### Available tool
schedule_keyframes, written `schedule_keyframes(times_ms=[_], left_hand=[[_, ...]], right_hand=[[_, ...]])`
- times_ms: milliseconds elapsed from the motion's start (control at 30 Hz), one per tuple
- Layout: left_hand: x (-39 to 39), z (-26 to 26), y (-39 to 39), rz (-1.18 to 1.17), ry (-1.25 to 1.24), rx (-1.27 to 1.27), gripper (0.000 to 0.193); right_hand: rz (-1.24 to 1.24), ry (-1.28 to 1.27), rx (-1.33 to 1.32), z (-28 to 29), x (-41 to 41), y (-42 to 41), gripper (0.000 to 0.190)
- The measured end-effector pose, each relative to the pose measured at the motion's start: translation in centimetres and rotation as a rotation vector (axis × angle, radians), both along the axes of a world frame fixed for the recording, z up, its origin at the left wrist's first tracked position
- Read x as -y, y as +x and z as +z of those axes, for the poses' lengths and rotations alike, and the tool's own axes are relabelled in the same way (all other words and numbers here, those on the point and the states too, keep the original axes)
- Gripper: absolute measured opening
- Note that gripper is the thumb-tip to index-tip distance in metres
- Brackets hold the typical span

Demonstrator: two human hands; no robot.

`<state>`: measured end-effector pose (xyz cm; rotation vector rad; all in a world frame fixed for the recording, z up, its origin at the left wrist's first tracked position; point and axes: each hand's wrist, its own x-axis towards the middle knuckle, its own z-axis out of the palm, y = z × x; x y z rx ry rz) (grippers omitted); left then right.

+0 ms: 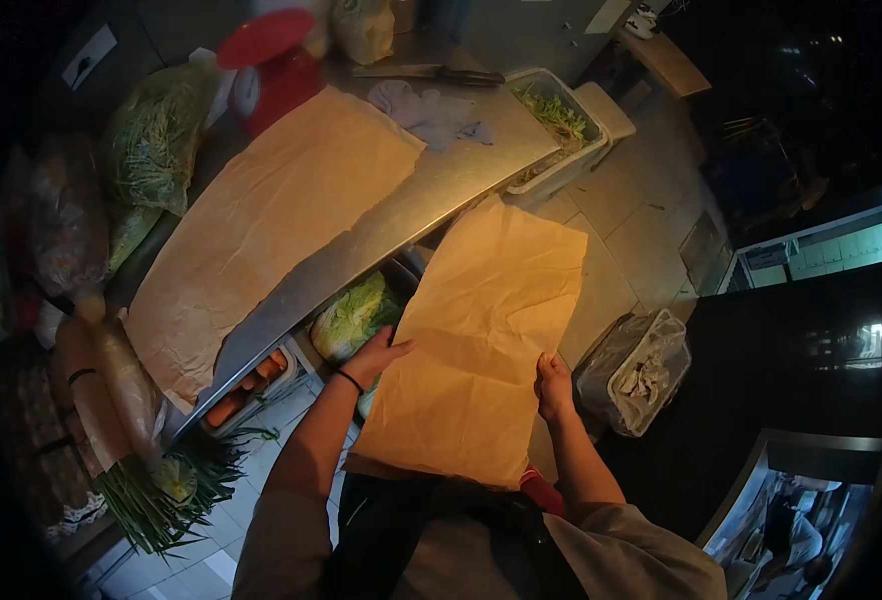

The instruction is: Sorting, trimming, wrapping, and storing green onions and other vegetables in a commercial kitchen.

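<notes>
A sheet of brown kraft paper is held up in front of my body, creased across its middle. My left hand has the left edge, thumb on top and the fingers partly hidden. At the right edge, my right hand pinches the paper, its fingers curled. A second large brown paper sheet lies flat on the stainless steel worktable, with a ragged near edge. Just beyond my left hand, a napa cabbage sits in a container below the table edge.
A red dial scale, a knife and a cloth are on the table. Bagged greens and leafy stalks lie left. Carrots fill a bin underneath. Right are a greens tub and a lined waste bin.
</notes>
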<state>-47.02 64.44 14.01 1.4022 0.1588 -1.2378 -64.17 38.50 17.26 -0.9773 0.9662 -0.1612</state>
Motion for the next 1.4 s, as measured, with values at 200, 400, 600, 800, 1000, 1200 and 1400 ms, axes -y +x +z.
schedule_keyframes(times_ms=[200, 400, 600, 800, 1000, 1200, 1400], left_hand=[[1.5, 0.3, -1.5, 0.098, -0.225, 0.535, 0.05], [-6.0, 16.7, -0.5, 0.142, 0.158, 1.544, 0.045], [-24.1, 25.1, -1.9, 0.995, 0.356, 1.242, 0.043], [-29.6, 25.2, -4.7, 1.107, 0.653, 1.011, 0.04], [-33.7, 20.2, -4.7, 0.742, 0.488, 1.016, 0.045], [-37.2, 17.6, -7.2, 0.812, 0.244, 0.679, 0.042], [-35.6, 15.5, -7.6, 0.758, 0.339, 0.56, 0.035]], right_hand=[[0.138, -0.109, -0.096, -2.6, 1.1, -1.4, 0.019], [0.089, -0.279, 0.043, -0.5, -0.2, 4.1, 0.02], [0.375, -0.082, 0.42, 5.3, -8.3, 19.5, 0.021], [0.522, -0.125, 0.079, 6.9, -17.3, 29.1, 0.048], [0.321, -0.847, 0.111, 0.5, -18.2, 34.7, 0.032], [0.401, -0.379, 0.036, 4.1, -19.5, 33.8, 0.007], [-0.067, -0.067, 0.42, 3.9, -6.5, 21.1, 0.016]])
